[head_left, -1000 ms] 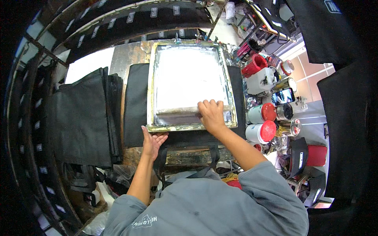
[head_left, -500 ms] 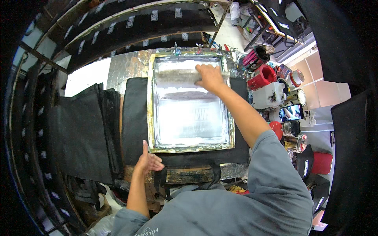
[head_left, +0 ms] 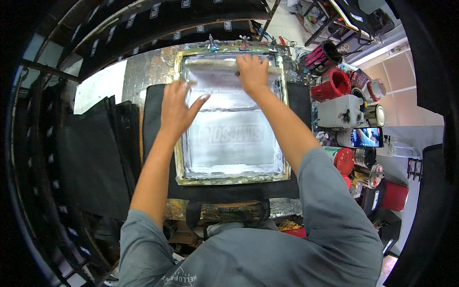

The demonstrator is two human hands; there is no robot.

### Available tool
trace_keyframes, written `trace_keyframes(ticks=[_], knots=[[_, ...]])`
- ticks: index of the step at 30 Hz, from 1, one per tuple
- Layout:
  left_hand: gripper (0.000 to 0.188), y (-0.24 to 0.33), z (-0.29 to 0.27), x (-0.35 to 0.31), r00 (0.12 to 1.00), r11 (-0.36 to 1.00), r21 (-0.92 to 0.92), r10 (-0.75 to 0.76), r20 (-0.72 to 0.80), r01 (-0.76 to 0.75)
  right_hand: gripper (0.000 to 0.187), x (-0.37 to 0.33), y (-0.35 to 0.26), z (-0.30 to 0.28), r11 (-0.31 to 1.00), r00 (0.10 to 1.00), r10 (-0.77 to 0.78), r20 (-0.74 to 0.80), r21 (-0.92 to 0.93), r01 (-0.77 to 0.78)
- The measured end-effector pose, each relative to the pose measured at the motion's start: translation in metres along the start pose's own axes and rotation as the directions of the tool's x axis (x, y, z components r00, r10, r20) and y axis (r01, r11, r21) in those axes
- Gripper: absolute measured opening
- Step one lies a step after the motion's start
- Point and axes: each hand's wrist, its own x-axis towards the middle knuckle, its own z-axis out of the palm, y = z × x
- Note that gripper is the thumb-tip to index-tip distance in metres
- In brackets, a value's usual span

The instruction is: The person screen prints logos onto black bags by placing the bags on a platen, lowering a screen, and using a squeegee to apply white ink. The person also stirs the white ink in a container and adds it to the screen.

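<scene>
A screen-printing frame (head_left: 179,162) with a paint-marked rim lies on a black fabric bag (head_left: 154,107), whose strap (head_left: 193,213) hangs over the near table edge. Faint lettering shows through the pale mesh (head_left: 229,155), and white ink streaks its ends. Near the far end of the mesh, my right hand (head_left: 253,75) is closed on a long squeegee (head_left: 210,64) set crosswise. My left hand (head_left: 178,107) is over the frame's left side, thumb spread from the fingers, with nothing seen in it. Whether it touches the frame, I cannot tell.
Stacked black bags (head_left: 91,153) lie to the left. Along the right stand a red paint tub (head_left: 330,85), a whitish jug (head_left: 340,112), several cans and a lit phone (head_left: 367,137). Clamps (head_left: 212,45) sit at the frame's far edge. Racks (head_left: 210,12) of printed black pieces stand beyond.
My left hand has risen from the frame's near left corner to its upper left side. My right hand and the squeegee have shifted a little farther away.
</scene>
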Motion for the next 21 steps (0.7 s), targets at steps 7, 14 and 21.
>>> trace_keyframes(ticks=[7,14,21], knots=[[0.059,-0.020,0.044,0.035,0.870,0.952,0.301,-0.099,0.483,-0.058,0.042,-0.043,-0.002,-0.032,0.975,0.964,-0.197,0.180,0.136,0.174],[0.057,-0.020,0.059,0.013,0.968,0.949,0.302,0.009,0.252,-0.088,0.029,-0.077,0.038,-0.042,0.985,0.977,-0.063,0.202,0.173,0.028],[0.059,-0.020,0.063,-0.008,0.982,0.946,0.305,0.052,0.182,-0.106,0.027,-0.087,0.028,-0.051,0.996,0.972,-0.079,0.221,0.066,0.066]])
